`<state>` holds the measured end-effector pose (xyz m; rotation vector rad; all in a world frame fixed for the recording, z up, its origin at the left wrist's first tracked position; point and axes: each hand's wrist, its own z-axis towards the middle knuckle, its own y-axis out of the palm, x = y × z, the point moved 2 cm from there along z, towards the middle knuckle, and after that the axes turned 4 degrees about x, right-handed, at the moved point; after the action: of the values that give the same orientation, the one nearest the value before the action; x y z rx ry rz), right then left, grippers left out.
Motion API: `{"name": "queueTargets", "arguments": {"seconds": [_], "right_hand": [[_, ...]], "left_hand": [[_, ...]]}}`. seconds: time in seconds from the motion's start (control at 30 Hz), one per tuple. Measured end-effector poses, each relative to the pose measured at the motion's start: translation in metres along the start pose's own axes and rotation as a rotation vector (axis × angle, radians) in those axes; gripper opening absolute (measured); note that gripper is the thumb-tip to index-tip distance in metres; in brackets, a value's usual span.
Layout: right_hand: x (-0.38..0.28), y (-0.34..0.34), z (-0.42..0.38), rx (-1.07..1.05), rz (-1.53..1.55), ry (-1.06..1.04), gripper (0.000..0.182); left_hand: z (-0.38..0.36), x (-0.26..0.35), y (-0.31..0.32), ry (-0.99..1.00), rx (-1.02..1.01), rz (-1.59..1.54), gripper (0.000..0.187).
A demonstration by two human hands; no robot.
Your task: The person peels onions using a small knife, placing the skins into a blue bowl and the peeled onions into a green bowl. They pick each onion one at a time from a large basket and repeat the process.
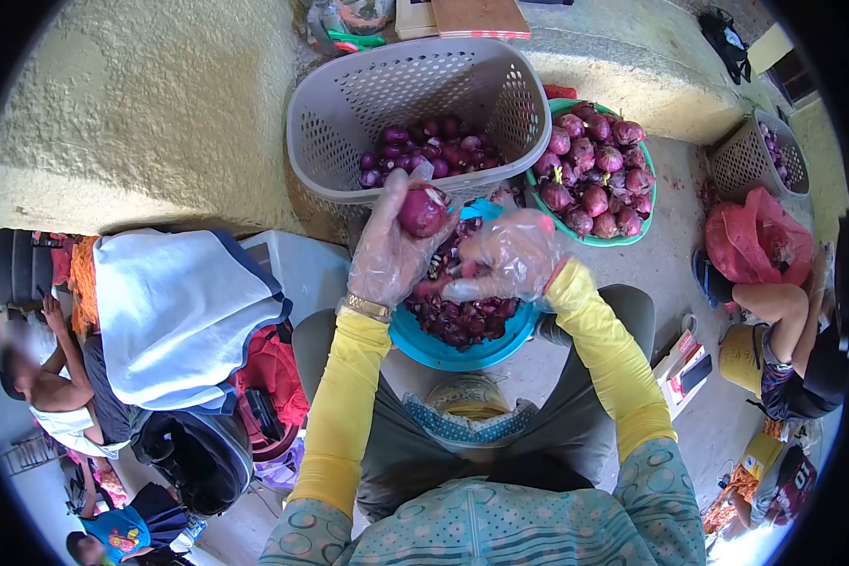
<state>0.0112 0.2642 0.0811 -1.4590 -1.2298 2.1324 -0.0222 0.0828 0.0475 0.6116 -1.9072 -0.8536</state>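
- The onion (423, 211) sat in the left hand (393, 247), raised over the blue bowl (443, 351) of skins, just before the grey basket (415, 113).
- It looked firm, light and probably slick under the plastic glove; best held around its middle.
- Left fingers curled around it, palm up, forearm raised.
- The right hand (511, 255) was loosely clenched beside it; whether it held anything could not be told.

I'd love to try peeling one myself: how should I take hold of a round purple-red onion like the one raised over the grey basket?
Probably as the gloved left hand does: cup the round purple-red onion around its widest middle, fingers coming up from below and behind. Its smooth, rounded body could slip from a pinch, and this leaves the upper end exposed for the gloved right hand nearby.
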Motion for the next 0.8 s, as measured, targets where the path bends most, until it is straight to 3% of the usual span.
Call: {"name": "queueTargets", "arguments": {"seconds": [0.13, 0.2, 0.33, 0.4, 0.53, 0.6, 0.67, 0.73, 0.77, 0.8], "right_hand": [[0.014, 0.027, -0.005, -0.181, -0.165, -0.013, 0.056], [0.014, 0.035, -0.008, -0.345, -0.303, 0.234, 0.057], [0.025, 0.056, -0.005, -0.249, -0.326, 0.230, 0.061], [0.025, 0.044, -0.007, -0.225, -0.214, 0.107, 0.060], [0.022, 0.012, -0.003, -0.256, -0.198, 0.068, 0.058], [0.024, -0.010, -0.004, -0.091, 0.161, 0.268, 0.053], [0.029, -0.005, -0.009, -0.007, 0.303, 0.267, 0.045], [0.033, 0.007, -0.010, 0.427, 0.590, 0.259, 0.045], [0.040, 0.011, -0.011, 0.273, 0.750, 0.395, 0.042], [0.038, 0.008, -0.009, 0.273, 0.748, 0.395, 0.042]], "left_hand": [[0.008, 0.004, -0.018, -0.015, -0.025, -0.015, 0.046], [0.008, 0.006, -0.019, -0.001, -0.023, -0.009, 0.050], [0.002, 0.008, -0.008, 0.068, 0.013, 0.072, 0.057], [0.001, 0.008, -0.009, 0.132, 0.006, 0.300, 0.059], [-0.003, 0.014, -0.007, 0.110, 0.005, 0.366, 0.065], [-0.006, 0.016, -0.002, 0.020, -0.020, 0.372, 0.066], [-0.004, 0.011, -0.004, 0.036, -0.034, 0.454, 0.067], [0.000, 0.003, -0.011, 0.050, -0.047, 0.538, 0.069], [0.002, 0.002, -0.013, 0.221, -0.078, 0.667, 0.071], [0.003, 0.002, -0.012, 0.395, -0.109, 0.793, 0.073]]}}
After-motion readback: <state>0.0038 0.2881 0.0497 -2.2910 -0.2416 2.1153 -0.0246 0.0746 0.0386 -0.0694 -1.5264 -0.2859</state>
